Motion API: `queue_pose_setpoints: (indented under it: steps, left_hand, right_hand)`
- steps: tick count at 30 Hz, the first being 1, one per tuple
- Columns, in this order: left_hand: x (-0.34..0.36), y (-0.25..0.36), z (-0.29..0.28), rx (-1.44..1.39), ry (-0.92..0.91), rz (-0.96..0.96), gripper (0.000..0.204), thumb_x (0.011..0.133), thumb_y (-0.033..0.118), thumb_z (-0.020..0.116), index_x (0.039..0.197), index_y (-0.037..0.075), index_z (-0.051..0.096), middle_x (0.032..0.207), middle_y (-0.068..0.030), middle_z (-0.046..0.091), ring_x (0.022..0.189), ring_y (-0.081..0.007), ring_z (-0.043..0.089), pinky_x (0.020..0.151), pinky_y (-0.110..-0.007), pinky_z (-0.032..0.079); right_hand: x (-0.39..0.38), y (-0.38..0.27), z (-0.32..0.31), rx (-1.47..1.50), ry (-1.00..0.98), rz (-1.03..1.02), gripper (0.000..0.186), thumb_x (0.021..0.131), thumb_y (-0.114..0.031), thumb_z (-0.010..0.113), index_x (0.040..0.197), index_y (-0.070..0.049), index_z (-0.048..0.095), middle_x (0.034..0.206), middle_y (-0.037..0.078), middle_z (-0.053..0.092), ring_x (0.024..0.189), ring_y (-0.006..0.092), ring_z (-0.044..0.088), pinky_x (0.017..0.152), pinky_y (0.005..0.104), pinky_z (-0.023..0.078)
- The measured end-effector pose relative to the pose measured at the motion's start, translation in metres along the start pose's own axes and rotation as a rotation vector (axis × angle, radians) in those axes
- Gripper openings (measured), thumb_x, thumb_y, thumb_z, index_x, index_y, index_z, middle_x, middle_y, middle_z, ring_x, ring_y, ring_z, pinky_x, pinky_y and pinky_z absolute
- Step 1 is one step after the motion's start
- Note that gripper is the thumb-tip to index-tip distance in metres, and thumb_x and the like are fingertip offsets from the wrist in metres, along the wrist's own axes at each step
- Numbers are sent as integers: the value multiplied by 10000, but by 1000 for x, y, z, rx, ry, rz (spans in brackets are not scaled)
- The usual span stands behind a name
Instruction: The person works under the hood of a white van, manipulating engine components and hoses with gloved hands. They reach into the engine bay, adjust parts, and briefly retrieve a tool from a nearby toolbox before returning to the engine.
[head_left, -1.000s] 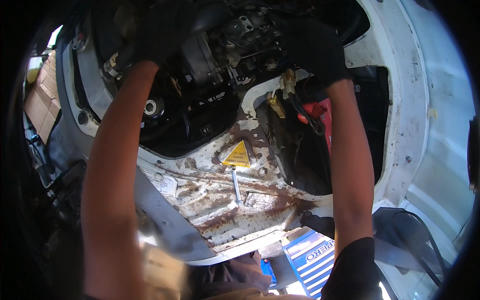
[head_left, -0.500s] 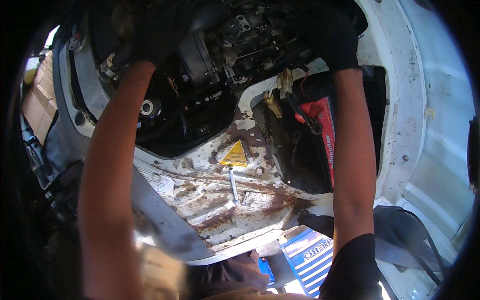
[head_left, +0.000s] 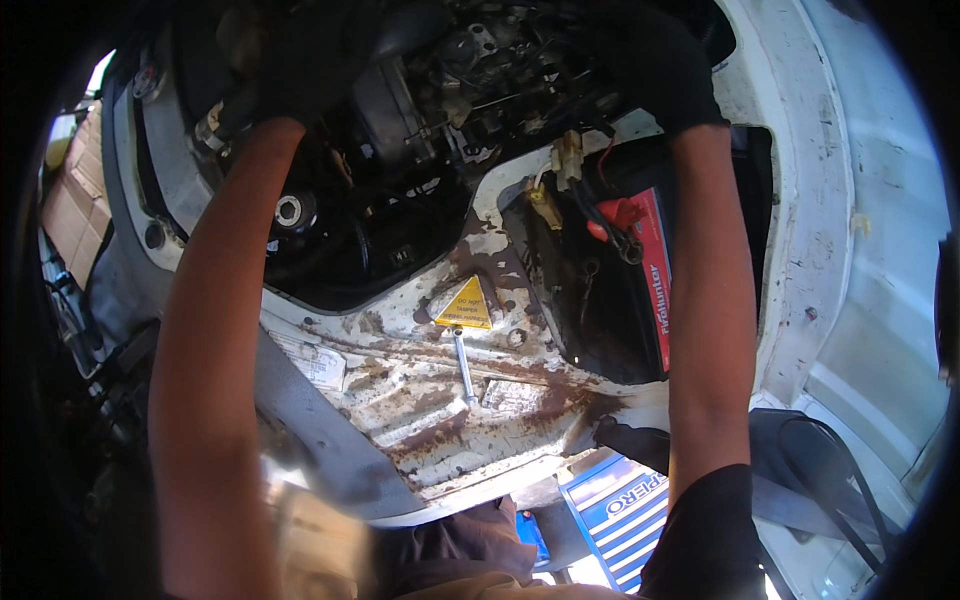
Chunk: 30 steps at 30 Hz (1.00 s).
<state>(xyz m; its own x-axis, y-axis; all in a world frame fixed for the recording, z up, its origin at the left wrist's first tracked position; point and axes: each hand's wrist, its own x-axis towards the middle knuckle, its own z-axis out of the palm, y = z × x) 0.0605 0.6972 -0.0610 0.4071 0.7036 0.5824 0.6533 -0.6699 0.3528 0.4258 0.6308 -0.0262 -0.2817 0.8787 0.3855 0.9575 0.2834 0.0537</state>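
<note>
Both my hands wear black gloves and reach deep into an engine bay. At the upper left my left hand (head_left: 312, 70) is beside a grey ribbed engine cover (head_left: 395, 110); its fingers fade into shadow. My right hand (head_left: 668, 80) is at the far right side of the engine (head_left: 490, 60), above the battery opening, and its fingers are too dark to make out. Whether either hand holds anything is hidden. Below my right forearm sits a battery (head_left: 655, 280) with a red label and a red terminal cover (head_left: 620, 213). Pale wire connectors (head_left: 567, 160) hang near it.
A slim metal spanner (head_left: 463, 368) lies on the rusty white panel (head_left: 420, 380), just under a yellow triangular sticker (head_left: 466, 305). Near the lower edge stands a blue and white striped tool cabinet (head_left: 620, 510). A dark cable (head_left: 835, 460) loops at the lower right.
Both forearms have shifted very slightly, and the whole view has moved a little. My hands stay at the engine; the spanner and battery rest where they were.
</note>
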Motion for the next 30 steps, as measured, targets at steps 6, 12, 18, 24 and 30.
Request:
queue_pose_setpoints:
  steps: [6, 12, 18, 24, 30]
  left_hand:
    - [-1, 3, 0, 24, 35, 14, 166, 992, 227, 659, 990, 64, 693, 893, -214, 689, 848, -468, 683, 722, -561, 519]
    - [0, 2, -1, -1, 21, 4, 177, 998, 231, 657, 985, 58, 692, 893, -219, 691, 845, -471, 681, 729, -561, 521]
    - [1, 3, 0, 5, 36, 11, 178, 1007, 224, 645, 985, 54, 693, 890, -222, 691, 843, -472, 680, 734, -562, 521]
    - [2, 1, 9, 13, 67, 46, 169, 1019, 211, 640, 1012, 52, 696, 908, -218, 701, 851, -473, 683, 738, -563, 522]
    - [-2, 2, 7, 0, 61, 30, 161, 1021, 203, 644, 1012, 52, 698, 920, -217, 702, 869, -469, 685, 740, -564, 523]
  right_hand:
    - [14, -5, 2, 362, -65, 110, 431, 1020, -370, 688, 1365, -115, 740, 1445, 140, 695, 1356, 337, 603, 1187, 445, 438]
    - [14, -6, 19, 219, 12, 138, 436, 1019, -351, 693, 1381, -111, 729, 1449, 141, 693, 1362, 340, 600, 1193, 448, 435]
    - [11, 2, 9, 217, -47, 108, 447, 1016, -346, 698, 1396, -111, 719, 1453, 140, 691, 1368, 341, 598, 1199, 453, 432]
    - [-1, 7, -10, 133, -127, 70, 459, 1013, -340, 702, 1411, -111, 710, 1456, 140, 690, 1374, 342, 595, 1206, 459, 430]
    - [-35, -79, -114, 35, 142, 343, 256, 1015, -180, 705, 1246, -102, 784, 1095, 114, 784, 951, 313, 758, 808, 416, 610]
